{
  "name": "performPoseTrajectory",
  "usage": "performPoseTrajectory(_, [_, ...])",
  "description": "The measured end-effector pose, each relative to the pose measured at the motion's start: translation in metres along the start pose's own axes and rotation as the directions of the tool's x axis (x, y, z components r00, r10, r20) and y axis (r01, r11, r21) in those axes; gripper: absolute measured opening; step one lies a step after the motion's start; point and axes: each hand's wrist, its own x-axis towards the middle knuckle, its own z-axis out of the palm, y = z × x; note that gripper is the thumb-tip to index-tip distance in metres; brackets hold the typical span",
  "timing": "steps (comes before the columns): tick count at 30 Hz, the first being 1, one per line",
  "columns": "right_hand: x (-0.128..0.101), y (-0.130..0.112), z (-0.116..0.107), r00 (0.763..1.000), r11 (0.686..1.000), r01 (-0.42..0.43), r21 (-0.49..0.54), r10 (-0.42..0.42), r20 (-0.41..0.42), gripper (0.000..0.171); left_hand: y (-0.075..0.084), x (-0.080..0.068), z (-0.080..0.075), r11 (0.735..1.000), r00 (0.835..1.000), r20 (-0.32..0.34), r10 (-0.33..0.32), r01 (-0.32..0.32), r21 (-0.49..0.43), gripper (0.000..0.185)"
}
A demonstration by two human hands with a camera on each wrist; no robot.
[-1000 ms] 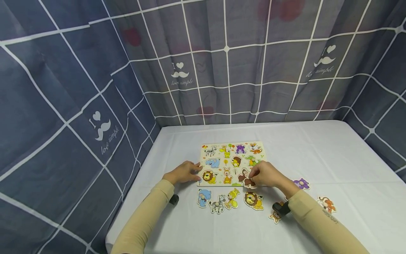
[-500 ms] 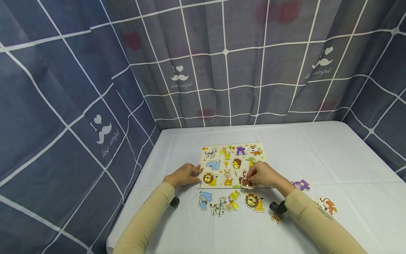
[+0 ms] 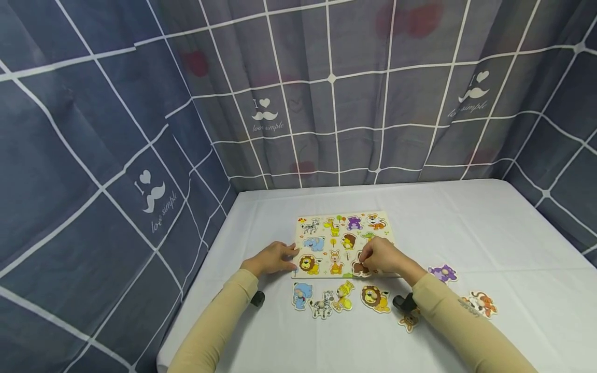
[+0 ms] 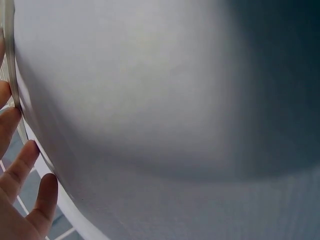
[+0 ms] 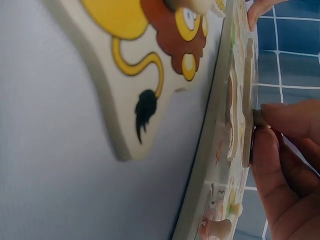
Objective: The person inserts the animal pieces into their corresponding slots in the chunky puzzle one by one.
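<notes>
A wooden animal puzzle board [image 3: 342,228] lies on the white table. My right hand [image 3: 365,260] pinches a brown animal piece [image 3: 358,268] by its peg over the board's front right corner. In the right wrist view the brown piece [image 5: 246,115] stands slightly off the board's surface [image 5: 210,150], held between my fingertips [image 5: 285,145]. My left hand [image 3: 286,255] rests with straight fingers on the board's left edge. In the left wrist view its fingers [image 4: 20,185] lie beside the board edge [image 4: 10,65].
Loose pieces lie in front of the board: a blue elephant [image 3: 300,294], a zebra [image 3: 321,304], a giraffe [image 3: 344,299] and a lion [image 3: 374,299]. Right of my arm lie a purple piece [image 3: 443,272], a tiger [image 3: 480,304] and a small brown piece [image 3: 409,321]. Checked curtains enclose the table.
My right hand has carried the brown piece a little left and further onto the board. The left hand has stayed on the board's edge.
</notes>
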Motion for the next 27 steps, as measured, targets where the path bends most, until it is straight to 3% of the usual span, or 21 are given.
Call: performPoseTrajectory(27, [0.011, 0.0, 0.004, 1.0, 0.999, -0.009, -0.044, 0.009, -0.009, 0.011, -0.005, 0.002, 0.004, 0.998, 1.0, -0.015, 0.015, -0.014, 0.054, 0.06])
